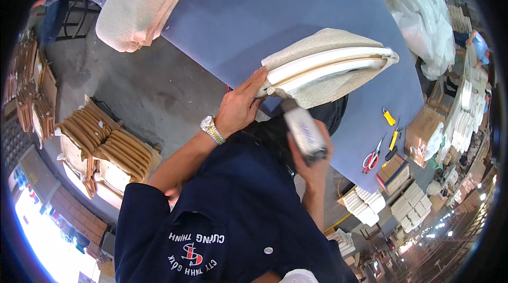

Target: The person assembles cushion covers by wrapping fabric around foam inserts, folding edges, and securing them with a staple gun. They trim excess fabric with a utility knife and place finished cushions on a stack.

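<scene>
A curved panel with a white curved core and a thin tan strip [323, 71] lies at the near side of the blue table, partly wrapped in nubby beige fabric [312, 46]. My left hand [241, 104], wearing a watch, grips the panel's left end, fingers on top and thumb below. In my right hand [316, 162] is a white block-shaped tool with dark ends [305, 132], blurred by motion. Its upper end is close to the panel's lower left edge; whether they touch, I cannot tell. My right fingers are partly hidden behind the tool.
On the blue table [233, 13] lie red-handled scissors [372, 159], a yellow-handled tool [389, 117] and a large beige fabric-covered piece [143, 5]. Cardboard boxes [423, 130] and clear plastic wrapping [423, 26] border it on the right. Stacked brown pads [100, 137] stand left; other people are farther off.
</scene>
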Tool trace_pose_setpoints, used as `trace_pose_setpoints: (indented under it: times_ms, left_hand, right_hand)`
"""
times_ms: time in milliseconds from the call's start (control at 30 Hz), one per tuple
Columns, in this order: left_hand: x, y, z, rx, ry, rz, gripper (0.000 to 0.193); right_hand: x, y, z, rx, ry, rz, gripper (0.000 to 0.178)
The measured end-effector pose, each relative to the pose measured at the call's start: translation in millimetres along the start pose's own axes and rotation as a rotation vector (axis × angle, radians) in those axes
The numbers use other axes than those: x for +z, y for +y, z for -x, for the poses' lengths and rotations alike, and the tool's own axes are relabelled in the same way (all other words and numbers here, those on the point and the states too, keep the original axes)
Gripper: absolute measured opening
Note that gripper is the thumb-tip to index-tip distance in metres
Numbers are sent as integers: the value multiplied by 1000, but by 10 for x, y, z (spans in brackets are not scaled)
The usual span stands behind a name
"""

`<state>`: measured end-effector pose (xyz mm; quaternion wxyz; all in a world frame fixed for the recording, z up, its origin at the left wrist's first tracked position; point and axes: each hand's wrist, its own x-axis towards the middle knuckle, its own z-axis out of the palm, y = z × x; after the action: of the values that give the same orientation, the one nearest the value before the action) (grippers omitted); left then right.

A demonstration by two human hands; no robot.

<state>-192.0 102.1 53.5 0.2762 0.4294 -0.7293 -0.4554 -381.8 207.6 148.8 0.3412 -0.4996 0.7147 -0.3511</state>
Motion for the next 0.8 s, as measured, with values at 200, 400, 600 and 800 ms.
trace_pose_setpoints:
  times_ms: [200,400,600,800]
  left_hand:
    - [50,-38,-58,-33,55,-44,73]
    - [222,5,-269,-38,35,-42,69]
    - [-918,671,-960,-2,-226,-195,56]
    - [-1880,1553,-1990,431,-509,-494,53]
  right_hand:
    - [-891,522,227,732,401,83,48]
    - [-1057,2765,354,333,683,568,64]
    - [-629,3092,239,445,690,451,76]
    - [-649,2824,236,445,769,288,65]
